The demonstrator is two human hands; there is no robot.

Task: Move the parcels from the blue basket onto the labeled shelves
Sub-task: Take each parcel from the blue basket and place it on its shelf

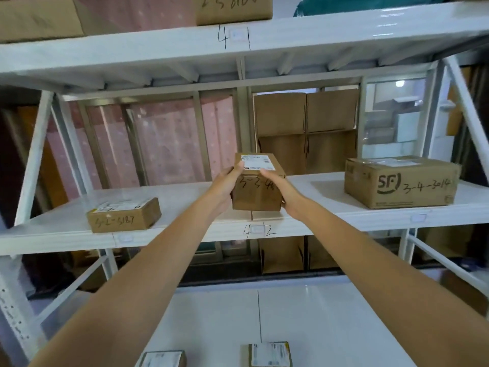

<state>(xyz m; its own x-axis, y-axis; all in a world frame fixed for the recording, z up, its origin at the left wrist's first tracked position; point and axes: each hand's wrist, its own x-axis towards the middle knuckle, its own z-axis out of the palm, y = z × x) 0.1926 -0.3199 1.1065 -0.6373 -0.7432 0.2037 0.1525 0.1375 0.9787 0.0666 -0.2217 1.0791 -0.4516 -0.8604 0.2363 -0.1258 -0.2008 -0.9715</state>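
While both hands, left hand (225,185) and right hand (280,190), clamp the small parcel (258,186) mid-frame: lower flat onto middle shelf (304,207), then release.

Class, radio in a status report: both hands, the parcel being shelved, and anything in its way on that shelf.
Left hand and right hand clamp small parcel. Parcel at middle shelf front edge. Flat box left, SF box right; neither touching.

Parcel (258,185) between 2 shelf boxes (123,215)
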